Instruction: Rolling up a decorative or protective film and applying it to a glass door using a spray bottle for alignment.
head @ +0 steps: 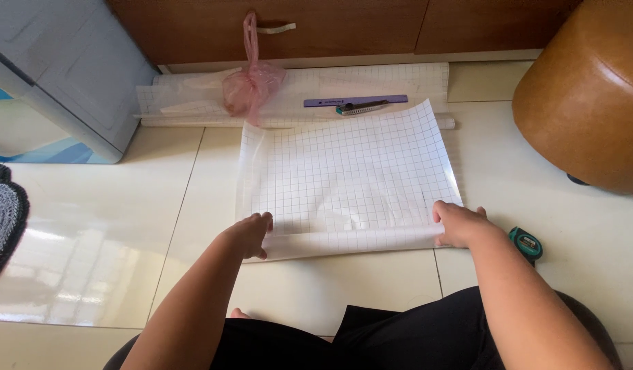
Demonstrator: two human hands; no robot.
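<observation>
A white sheet with a printed grid [351, 168] lies spread on the cream tiled floor in front of me, its near edge curled into a roll [351, 242]. My left hand [251, 234] grips the left end of that rolled edge. At the right end, my right hand [460, 223] presses down on the roll with fingers closed over it. Both forearms reach in from the bottom of the view.
Beyond the sheet lie another gridded roll [296, 89], a purple ruler [355, 101], a utility knife [361, 107] and a pink plastic bag [251, 83] by a wooden cabinet. A green tape measure [526, 244] sits right of my hand. A brown leather stool [584, 96] stands far right.
</observation>
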